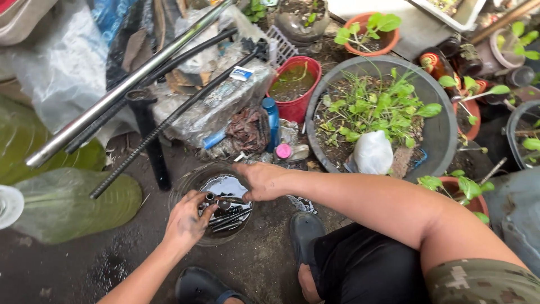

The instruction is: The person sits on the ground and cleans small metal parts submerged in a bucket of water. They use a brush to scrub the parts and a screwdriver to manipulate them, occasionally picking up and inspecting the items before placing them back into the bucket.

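A clear round basin point(185, 186) sits on the dirty ground, holding dark oily liquid and several metal bolts and rods point(228, 217). My left hand point(188, 219), blackened with grease, is inside the basin with its fingers closed on a small cylindrical metal part point(210, 197). My right hand point(261, 181) reaches across from the right and rests on the basin's far rim, fingers bent down over the liquid; whether it holds anything is hidden.
A silver pipe point(112, 93) and black ribbed rods point(169, 118) slant across the upper left. A blue bottle point(272, 118), red bucket point(295, 107) and large grey planter point(441, 129) with a white bag point(373, 152) stand behind. My dark shoes point(304, 231) are below.
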